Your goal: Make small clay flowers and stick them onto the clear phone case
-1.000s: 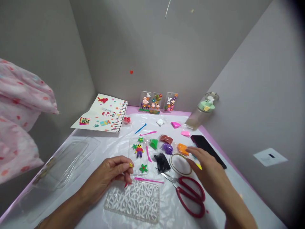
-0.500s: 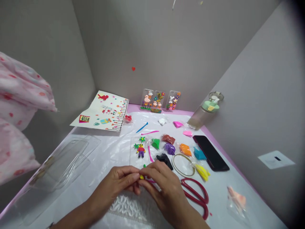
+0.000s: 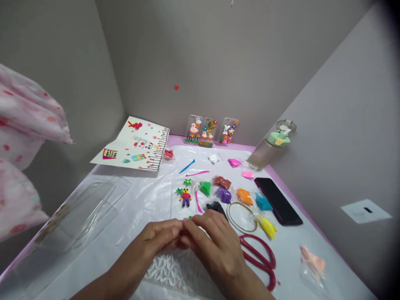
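Observation:
My left hand (image 3: 156,243) and my right hand (image 3: 215,246) meet at the fingertips above a clear textured sheet (image 3: 178,273). Both have their fingers pressed together, and whatever lies between them is hidden. Just beyond them a clear phone case (image 3: 176,208) carries a clay figure (image 3: 185,198) in red and purple, with green clay leaves (image 3: 187,182) near its head. A black clay packet (image 3: 215,206) lies just past my right hand, and a pink tool (image 3: 198,202) lies beside the case.
Red scissors (image 3: 259,258), a bangle (image 3: 242,217) and a phone (image 3: 278,201) lie to the right. Wrapped clay such as an orange packet (image 3: 244,196) sits mid-table. A bottle (image 3: 268,150), decorated cases (image 3: 229,131) and a drawing book (image 3: 134,146) stand or lie behind; clear cases (image 3: 90,208) are at left.
My fingers have closed further over one another, and the small yellow piece seen between them before is now hidden. The view has shifted slightly.

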Demonstrator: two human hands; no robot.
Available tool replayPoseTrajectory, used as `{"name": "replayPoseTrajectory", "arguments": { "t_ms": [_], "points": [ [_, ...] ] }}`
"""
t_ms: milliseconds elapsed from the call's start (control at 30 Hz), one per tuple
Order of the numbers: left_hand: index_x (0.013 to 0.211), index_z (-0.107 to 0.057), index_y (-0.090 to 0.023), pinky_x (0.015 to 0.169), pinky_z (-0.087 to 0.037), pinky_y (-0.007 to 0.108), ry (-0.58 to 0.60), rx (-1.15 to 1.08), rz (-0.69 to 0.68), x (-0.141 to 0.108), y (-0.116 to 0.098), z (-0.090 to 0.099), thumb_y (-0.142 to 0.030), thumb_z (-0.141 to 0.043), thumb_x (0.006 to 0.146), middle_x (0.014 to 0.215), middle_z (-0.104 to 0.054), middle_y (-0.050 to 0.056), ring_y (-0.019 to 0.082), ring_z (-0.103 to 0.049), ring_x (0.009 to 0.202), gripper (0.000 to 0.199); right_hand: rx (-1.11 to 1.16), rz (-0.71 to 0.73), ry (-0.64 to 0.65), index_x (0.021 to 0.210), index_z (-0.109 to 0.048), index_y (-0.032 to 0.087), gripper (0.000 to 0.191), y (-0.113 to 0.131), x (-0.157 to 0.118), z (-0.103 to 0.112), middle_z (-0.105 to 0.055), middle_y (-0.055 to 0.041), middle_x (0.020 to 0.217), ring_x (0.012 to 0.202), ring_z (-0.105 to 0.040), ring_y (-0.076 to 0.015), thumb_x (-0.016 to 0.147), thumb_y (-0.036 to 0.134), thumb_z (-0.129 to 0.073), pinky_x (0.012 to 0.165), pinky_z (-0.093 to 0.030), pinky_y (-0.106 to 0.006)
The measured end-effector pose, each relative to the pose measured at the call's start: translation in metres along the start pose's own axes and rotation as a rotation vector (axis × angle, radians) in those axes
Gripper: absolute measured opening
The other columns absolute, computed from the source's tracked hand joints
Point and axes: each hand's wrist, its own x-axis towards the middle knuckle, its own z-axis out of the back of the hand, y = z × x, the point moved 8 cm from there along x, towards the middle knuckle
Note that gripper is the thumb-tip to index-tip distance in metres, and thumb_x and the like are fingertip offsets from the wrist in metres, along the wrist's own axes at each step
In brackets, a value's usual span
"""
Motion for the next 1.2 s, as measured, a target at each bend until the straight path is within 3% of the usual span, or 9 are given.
{"name": "replayPoseTrajectory", "arguments": {
  "t_ms": [133, 200, 300, 367, 567, 767, 967, 1200],
  "points": [
    [0.095, -0.075, -0.021, 0.087, -0.047, 0.029, 0.053, 0.269, -0.071, -0.002, -0.020, 0.004, -0.034, -0.057, 0.093, 0.096, -0.070, 0.004, 0.021, -0.063, 0.094, 0.022, 0.223, -0.223, -0.050, 0.107, -0.066, 0.018, 0.017, -0.016, 0.000, 0.007, -0.069, -0.0054, 0.091, 0.082, -0.062, -0.0166, 0.093, 0.008, -0.063, 0.072, -0.050, -0.028],
    [0.101, -0.075, -0.023, 0.084, -0.047, 0.030, -0.030, 0.362, -0.081, -0.002, -0.027, 0.019, -0.038, -0.057, 0.093, 0.093, -0.070, 0.004, 0.021, -0.063, 0.089, 0.025, 0.372, -0.385, -0.043, 0.096, -0.067, 0.019, 0.008, -0.027, -0.001, 0.007, -0.068, -0.0021, 0.084, 0.076, -0.063, -0.0138, 0.094, 0.012, -0.063, 0.068, -0.050, -0.023],
    [0.101, -0.073, -0.025, 0.085, -0.045, 0.030, -0.199, 0.479, -0.114, -0.005, -0.038, 0.046, -0.043, -0.055, 0.094, 0.086, -0.068, 0.002, 0.021, -0.063, 0.089, 0.026, 0.519, -0.606, 0.036, 0.080, -0.064, 0.020, 0.016, -0.039, -0.004, -0.003, -0.065, 0.0009, 0.075, 0.068, -0.061, -0.0117, 0.095, 0.018, -0.061, 0.064, -0.048, -0.021],
    [0.100, -0.073, -0.026, 0.086, -0.044, 0.030, -0.261, 0.534, -0.134, -0.007, -0.043, 0.058, -0.044, -0.055, 0.094, 0.084, -0.068, 0.001, 0.020, -0.063, 0.088, 0.026, 0.592, -0.679, 0.095, 0.078, -0.066, 0.020, 0.016, -0.041, -0.005, -0.012, -0.066, 0.0008, 0.076, 0.070, -0.062, -0.0121, 0.094, 0.019, -0.062, 0.066, -0.048, -0.021],
    [0.098, -0.072, -0.025, 0.080, -0.046, 0.028, -0.194, 0.543, -0.135, -0.006, -0.040, 0.053, -0.043, -0.057, 0.094, 0.087, -0.067, 0.001, 0.019, -0.062, 0.084, 0.024, 0.761, -0.730, 0.181, 0.084, -0.071, 0.019, 0.011, -0.031, -0.009, -0.036, -0.070, -0.0010, 0.086, 0.081, -0.064, -0.0135, 0.089, 0.011, -0.065, 0.076, -0.048, -0.022],
    [0.097, -0.072, -0.025, 0.083, -0.046, 0.028, -0.129, 0.498, -0.118, -0.004, -0.034, 0.046, -0.040, -0.061, 0.093, 0.097, -0.067, 0.002, 0.018, -0.062, 0.088, 0.019, 0.813, -0.879, 0.195, 0.076, -0.069, 0.018, 0.009, -0.034, -0.019, -0.048, -0.069, 0.0005, 0.074, 0.070, -0.063, -0.0131, 0.083, 0.014, -0.071, 0.068, -0.047, -0.021],
    [0.094, -0.073, -0.024, 0.084, -0.048, 0.029, -0.155, 0.530, -0.146, -0.004, -0.038, 0.048, -0.038, -0.062, 0.092, 0.095, -0.068, 0.003, 0.021, -0.062, 0.094, 0.018, 0.746, -0.785, 0.163, 0.077, -0.074, 0.019, 0.011, -0.034, -0.015, -0.044, -0.068, -0.0019, 0.078, 0.075, -0.063, -0.0147, 0.087, 0.020, -0.070, 0.072, -0.047, -0.025],
    [0.095, -0.074, -0.024, 0.085, -0.049, 0.029, -0.142, 0.576, -0.184, -0.003, -0.039, 0.044, -0.035, -0.060, 0.093, 0.097, -0.071, 0.004, 0.020, -0.064, 0.094, 0.018, 0.780, -0.808, 0.179, 0.090, -0.069, 0.018, 0.011, -0.034, -0.019, -0.053, -0.072, -0.0034, 0.084, 0.077, -0.066, -0.0157, 0.093, 0.021, -0.059, 0.073, -0.050, -0.026]
  ]
}}
